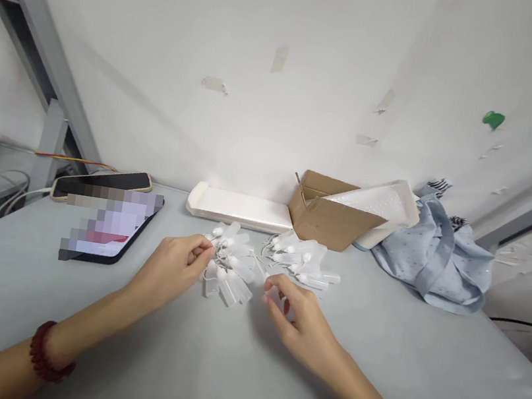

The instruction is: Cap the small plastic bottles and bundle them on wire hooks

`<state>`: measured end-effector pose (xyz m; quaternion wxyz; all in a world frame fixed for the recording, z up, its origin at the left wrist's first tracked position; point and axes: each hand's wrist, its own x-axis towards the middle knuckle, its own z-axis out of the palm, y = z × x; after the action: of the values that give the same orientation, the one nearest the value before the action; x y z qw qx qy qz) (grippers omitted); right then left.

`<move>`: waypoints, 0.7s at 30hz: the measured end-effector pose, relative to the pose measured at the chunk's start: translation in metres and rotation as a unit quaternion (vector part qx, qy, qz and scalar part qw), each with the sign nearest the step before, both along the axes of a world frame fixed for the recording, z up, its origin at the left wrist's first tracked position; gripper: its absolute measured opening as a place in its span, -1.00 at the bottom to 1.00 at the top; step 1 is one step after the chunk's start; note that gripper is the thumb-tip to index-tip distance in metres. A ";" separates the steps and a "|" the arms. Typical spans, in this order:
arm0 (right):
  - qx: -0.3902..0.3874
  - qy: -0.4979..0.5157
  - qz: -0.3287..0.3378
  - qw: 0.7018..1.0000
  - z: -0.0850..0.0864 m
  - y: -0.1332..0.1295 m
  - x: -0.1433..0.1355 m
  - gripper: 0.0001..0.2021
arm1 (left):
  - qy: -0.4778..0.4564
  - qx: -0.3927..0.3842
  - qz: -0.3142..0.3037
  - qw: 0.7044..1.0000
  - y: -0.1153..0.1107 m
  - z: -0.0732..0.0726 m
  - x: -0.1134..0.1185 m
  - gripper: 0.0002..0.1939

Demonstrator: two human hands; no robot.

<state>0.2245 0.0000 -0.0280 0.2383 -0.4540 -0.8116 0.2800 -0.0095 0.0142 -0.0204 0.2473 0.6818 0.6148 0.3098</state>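
Observation:
Two piles of small translucent white pieces with thin white cords lie on the grey table (201, 363). My left hand (181, 263) is closed at the left edge of the left pile (236, 265), thumb and fingertips together; what they pinch is too small to make out. My right hand (294, 310) is just in front of the right pile (300, 258), its thumb and forefinger curved and slightly apart. A thin, pale piece (260, 267) lies between the piles, close above my right fingertips.
Behind the piles are a long white tray (239, 207) and an open cardboard box (336, 227) holding a white bubble-lined tray (386, 201). Two phones (103, 185) are at the left, a blue cloth bag (437, 258) at the right. A white wall rises behind.

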 end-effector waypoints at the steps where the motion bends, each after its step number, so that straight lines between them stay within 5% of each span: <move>1: -0.015 0.015 0.008 1.000 0.001 -0.001 0.000 -0.92 | -0.007 0.003 -0.004 1.000 -0.001 0.001 0.001 -0.73; 10: -0.127 0.108 0.052 0.985 0.008 -0.009 -0.003 -0.96 | -0.179 -0.086 -0.080 0.977 -0.010 0.011 0.010 -0.69; 21: -0.170 0.191 0.024 0.966 0.013 -0.006 -0.001 -0.88 | -0.148 -0.166 -0.147 0.964 -0.011 0.012 0.009 -0.78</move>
<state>0.2233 -0.0060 -0.0151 0.3015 -0.4060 -0.7020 0.5015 -0.0005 0.0031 -0.0088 0.4882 0.6607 0.5071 0.2608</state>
